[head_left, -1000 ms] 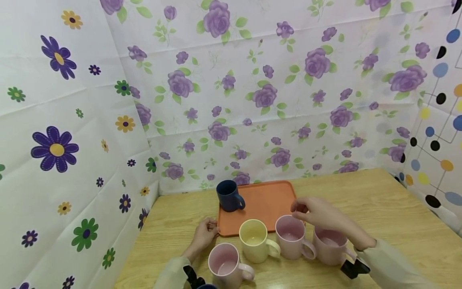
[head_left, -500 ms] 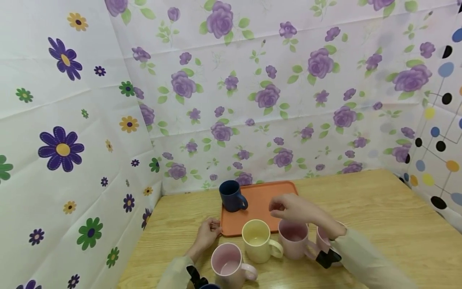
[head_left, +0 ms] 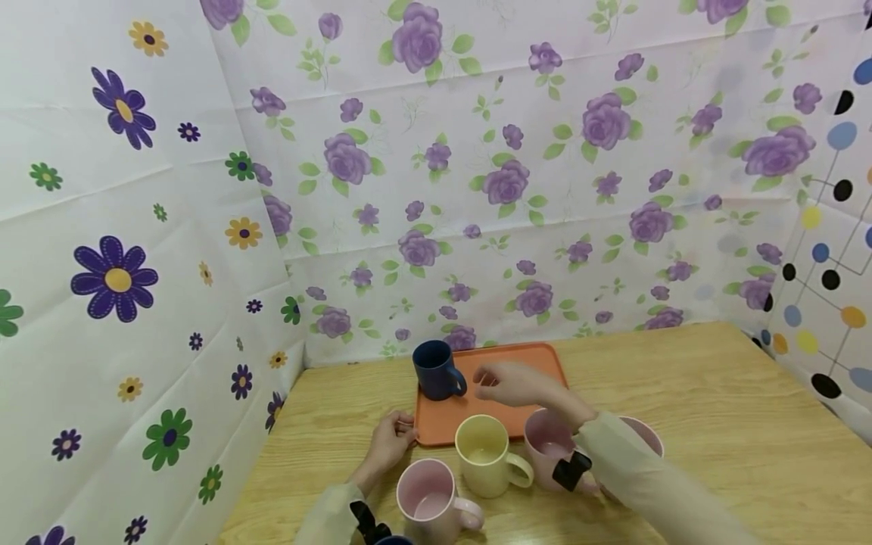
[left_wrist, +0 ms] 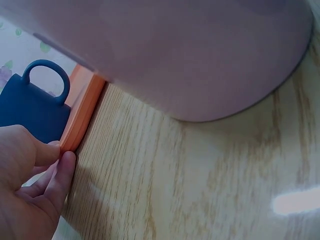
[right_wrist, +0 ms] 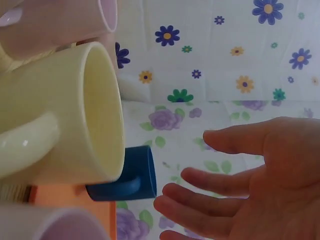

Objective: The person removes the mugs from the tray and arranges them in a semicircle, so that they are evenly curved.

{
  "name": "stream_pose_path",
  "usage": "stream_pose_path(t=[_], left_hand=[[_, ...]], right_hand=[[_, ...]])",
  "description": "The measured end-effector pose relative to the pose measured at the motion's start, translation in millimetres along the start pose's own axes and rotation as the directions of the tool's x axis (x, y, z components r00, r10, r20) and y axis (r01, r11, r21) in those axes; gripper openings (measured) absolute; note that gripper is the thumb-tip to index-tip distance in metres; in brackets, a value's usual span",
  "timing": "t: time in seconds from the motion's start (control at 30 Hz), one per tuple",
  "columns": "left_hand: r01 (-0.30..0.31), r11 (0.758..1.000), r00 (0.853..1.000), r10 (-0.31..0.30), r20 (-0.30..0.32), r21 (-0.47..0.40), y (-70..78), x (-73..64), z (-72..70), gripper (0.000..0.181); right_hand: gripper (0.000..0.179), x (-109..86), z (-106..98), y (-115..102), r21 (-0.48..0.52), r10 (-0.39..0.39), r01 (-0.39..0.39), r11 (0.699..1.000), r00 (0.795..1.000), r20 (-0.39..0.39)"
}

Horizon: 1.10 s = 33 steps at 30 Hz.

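My left hand point(head_left: 390, 443) pinches the near-left corner of the orange tray point(head_left: 437, 428), thumb on its rim and fingers against its side. A dark blue mug point(head_left: 434, 372) stands upright at the tray's left end, its handle toward the right. Over the middle of the tray hovers my right hand point(head_left: 514, 384), apart from the mug's handle and holding nothing. The right wrist view shows that hand's fingers point(right_wrist: 200, 200) spread and fairly straight, with the blue mug point(right_wrist: 127, 177) beyond them.
Along the tray's near side stand a yellow mug point(head_left: 485, 475) and a pink mug point(head_left: 541, 439). Another pink mug point(head_left: 643, 435) is partly behind my right sleeve. Close to my left wrist stands a pink mug point(head_left: 429, 503), beside a dark blue rim point(head_left: 395, 540).
My right hand has moved left from above the pink mugs to over the tray, nearer the blue mug. The left hand and the tray stay put.
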<state>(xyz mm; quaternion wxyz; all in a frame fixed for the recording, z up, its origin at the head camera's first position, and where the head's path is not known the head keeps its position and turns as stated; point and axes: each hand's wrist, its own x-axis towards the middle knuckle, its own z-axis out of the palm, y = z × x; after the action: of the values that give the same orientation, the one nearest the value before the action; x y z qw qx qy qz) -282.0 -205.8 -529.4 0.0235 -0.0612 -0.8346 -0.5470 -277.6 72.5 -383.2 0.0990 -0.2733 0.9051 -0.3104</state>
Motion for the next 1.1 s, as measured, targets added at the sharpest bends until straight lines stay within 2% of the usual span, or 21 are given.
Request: stream_pose_path(t=[0.1, 0.3, 0.53, 0.63, 0.7, 0.77, 0.87, 0.93, 1.0, 1.1], left_hand=[[0.001, 1.000, 1.000, -0.001, -0.002, -0.027, 0.4, -0.6, -0.2, 0.021], [-0.016, 1.000, 1.000, 0.016, 0.000, -0.026, 0.1, -0.5, -1.6, 0.020], [-0.025, 0.999, 1.000, 0.025, 0.002, -0.029, -2.2, 0.2, -1.4, 0.021], [-0.038, 0.999, 0.999, 0.038, 0.004, -0.017, 11.2, -5.5, -2.4, 0.020], [-0.042, 0.999, 0.999, 0.042, 0.004, -0.014, 12.5, -6.1, -2.4, 0.020], [-0.038, 0.999, 0.999, 0.038, 0.005, -0.006, 11.2, -5.7, -1.7, 0.019], [-0.026, 1.000, 1.000, 0.026, 0.001, -0.017, -2.5, -0.5, -0.8, 0.019], [-0.020, 1.000, 1.000, 0.020, -0.001, -0.022, -3.8, 0.2, -1.1, 0.020], [-0.023, 0.999, 1.000, 0.023, -0.005, -0.034, -4.0, 0.6, -1.3, 0.020], [-0.024, 0.999, 1.000, 0.023, -0.002, -0.044, -3.3, 0.2, -1.1, 0.021]], right_hand=[[0.030, 12.3, 3, -7, 0.057, 0.080, -0.082, 0.995, 0.996, 0.032], [0.037, 36.0, 11, -13, 0.148, 0.163, -0.176, 0.973, 0.982, 0.093], [0.042, 53.1, 20, -15, 0.169, 0.236, -0.254, 0.952, 0.964, 0.124], [0.051, 59.6, 25, -14, 0.253, 0.272, -0.300, 0.920, 0.952, 0.140], [0.059, 63.7, 27, -13, 0.310, 0.289, -0.324, 0.894, 0.945, 0.156], [0.060, 67.7, 29, -14, 0.336, 0.302, -0.341, 0.878, 0.939, 0.164], [0.059, 73.1, 31, -16, 0.345, 0.309, -0.347, 0.872, 0.937, 0.164], [0.061, 77.8, 33, -15, 0.363, 0.319, -0.358, 0.860, 0.933, 0.165], [0.062, 83.0, 36, -12, 0.400, 0.330, -0.373, 0.837, 0.928, 0.173], [0.067, 89.8, 39, -5, 0.468, 0.347, -0.403, 0.787, 0.915, 0.204]])
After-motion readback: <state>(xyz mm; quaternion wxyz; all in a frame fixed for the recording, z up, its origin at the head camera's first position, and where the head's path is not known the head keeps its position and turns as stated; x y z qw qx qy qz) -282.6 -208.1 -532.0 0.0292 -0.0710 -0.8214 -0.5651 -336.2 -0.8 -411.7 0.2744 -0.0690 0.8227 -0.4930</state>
